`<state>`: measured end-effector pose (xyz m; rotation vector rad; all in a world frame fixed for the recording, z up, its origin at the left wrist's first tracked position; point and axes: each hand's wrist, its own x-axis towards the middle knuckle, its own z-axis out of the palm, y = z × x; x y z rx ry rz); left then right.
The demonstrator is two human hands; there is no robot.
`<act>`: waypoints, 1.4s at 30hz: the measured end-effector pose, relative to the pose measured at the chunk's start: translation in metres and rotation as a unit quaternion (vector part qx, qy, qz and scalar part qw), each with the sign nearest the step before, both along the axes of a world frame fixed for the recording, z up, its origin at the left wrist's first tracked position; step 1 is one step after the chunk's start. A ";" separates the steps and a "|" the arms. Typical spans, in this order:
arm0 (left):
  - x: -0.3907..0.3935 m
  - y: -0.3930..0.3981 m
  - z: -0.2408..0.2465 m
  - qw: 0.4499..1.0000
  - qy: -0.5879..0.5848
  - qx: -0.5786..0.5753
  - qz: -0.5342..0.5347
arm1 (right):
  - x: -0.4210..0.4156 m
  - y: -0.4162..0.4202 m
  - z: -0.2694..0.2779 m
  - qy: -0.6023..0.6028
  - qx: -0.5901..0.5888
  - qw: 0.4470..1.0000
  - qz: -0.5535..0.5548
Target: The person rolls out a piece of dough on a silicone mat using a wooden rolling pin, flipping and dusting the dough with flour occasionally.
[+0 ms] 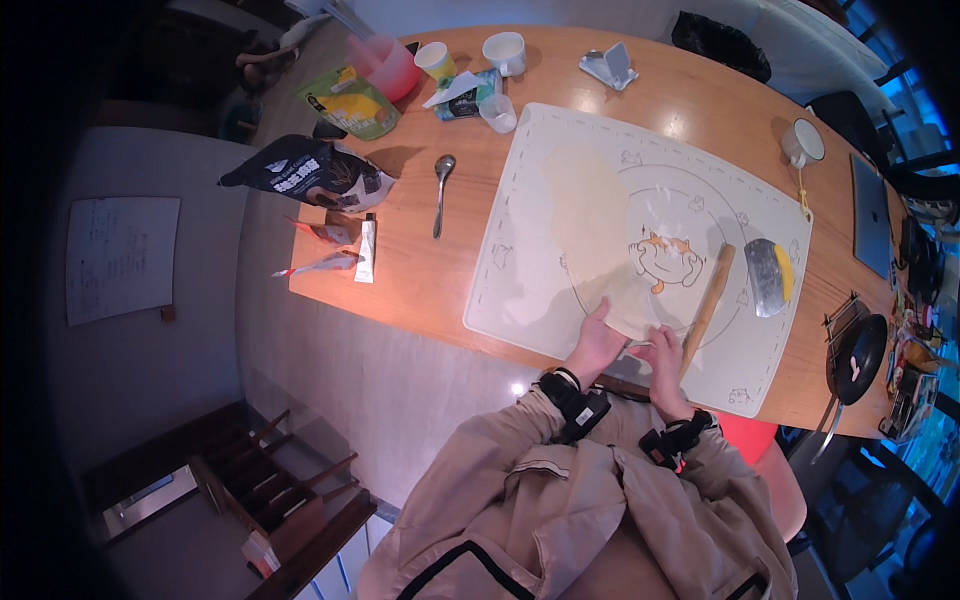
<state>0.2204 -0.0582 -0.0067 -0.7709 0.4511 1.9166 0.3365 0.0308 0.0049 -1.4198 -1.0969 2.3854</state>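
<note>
A thin, pale sheet of dough [592, 202] lies spread over the printed silicone mat [517, 300], its near end reaching the mat's front edge. My left hand [598, 345] has that near end between the thumb on top and fingers that are partly hidden below. Close beside it, my right hand [661, 356] pinches the dough's edge with bent fingertips. Just right of my right hand, a wooden rolling pin [709, 304] rests slantwise on the mat. Farther right lies a metal dough scraper [765, 279] with a yellow handle.
A spoon [441, 196], a white tube [365, 251] and a dark bag [315, 176] are on the left. Cups, including a white mug [505, 52], stand at the back. A frying pan [859, 360] and laptop [870, 217] sit right. The wooden table's edge [397, 319] runs before me.
</note>
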 end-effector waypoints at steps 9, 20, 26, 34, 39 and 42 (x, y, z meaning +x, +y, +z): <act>-0.017 -0.018 0.030 0.999 0.044 0.004 0.003 | -0.065 0.059 -0.061 -0.103 0.627 0.758 0.150; -0.058 -0.033 0.067 0.996 0.088 0.005 -0.030 | -0.141 0.139 -0.099 -0.121 0.758 0.580 0.272; -0.062 -0.039 0.064 0.997 0.071 0.026 -0.011 | -0.107 0.094 -0.093 -0.186 0.744 0.563 0.308; -0.061 -0.028 0.070 0.997 0.063 0.011 -0.044 | -0.147 0.165 -0.099 -0.243 0.746 0.569 0.245; -0.055 -0.035 0.063 0.999 0.018 0.045 -0.022 | -0.111 0.097 -0.098 -0.261 0.723 0.579 0.272; -0.053 -0.033 0.062 0.998 0.012 0.065 -0.024 | -0.129 0.095 -0.094 -0.067 0.746 0.570 0.337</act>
